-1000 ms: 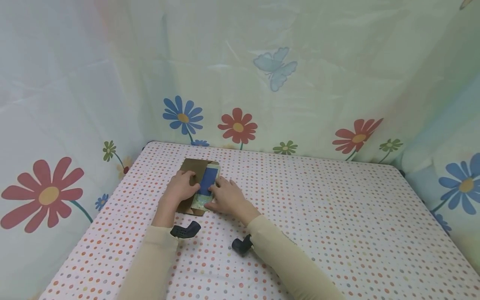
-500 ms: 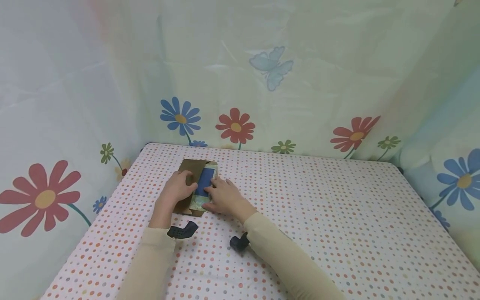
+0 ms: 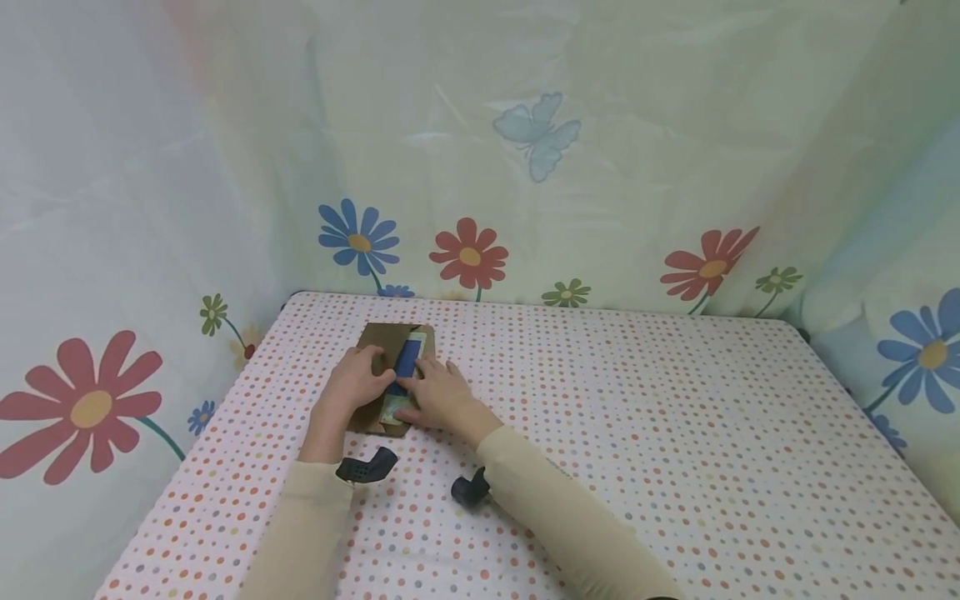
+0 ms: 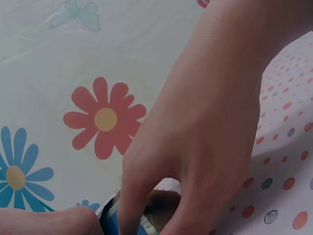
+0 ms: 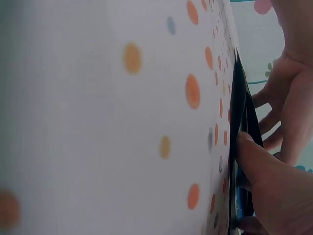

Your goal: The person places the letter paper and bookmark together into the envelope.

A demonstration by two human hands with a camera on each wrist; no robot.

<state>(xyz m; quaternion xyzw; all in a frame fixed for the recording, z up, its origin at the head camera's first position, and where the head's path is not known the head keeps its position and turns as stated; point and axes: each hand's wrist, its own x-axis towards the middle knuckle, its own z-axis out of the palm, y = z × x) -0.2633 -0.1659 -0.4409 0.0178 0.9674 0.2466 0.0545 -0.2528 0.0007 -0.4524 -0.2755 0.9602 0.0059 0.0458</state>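
A flat brown envelope [image 3: 390, 335] lies on the table, its open side facing right. Partly inside it is a thin blue and pale green booklet [image 3: 407, 358], its left part covered by the envelope's upper layer. My left hand [image 3: 349, 385] holds that upper layer near the opening, thumb and fingers bent at its edge. From the right, my right hand [image 3: 441, 402] grips the booklet's outer side. In the right wrist view the right thumb [image 5: 249, 152] reaches into the gap between the envelope's raised upper layer and its lower layer.
The table wears a white cloth [image 3: 637, 433] with coloured dots. A pale curtain [image 3: 420, 167] printed with flowers and a butterfly hangs behind and at both sides. Black wrist devices, such as the left one [image 3: 366, 467], sit under each forearm.
My right hand has moved slightly left, and the booklet has slid further into the envelope, with less of its blue area showing. My left hand keeps its hold at the opening.
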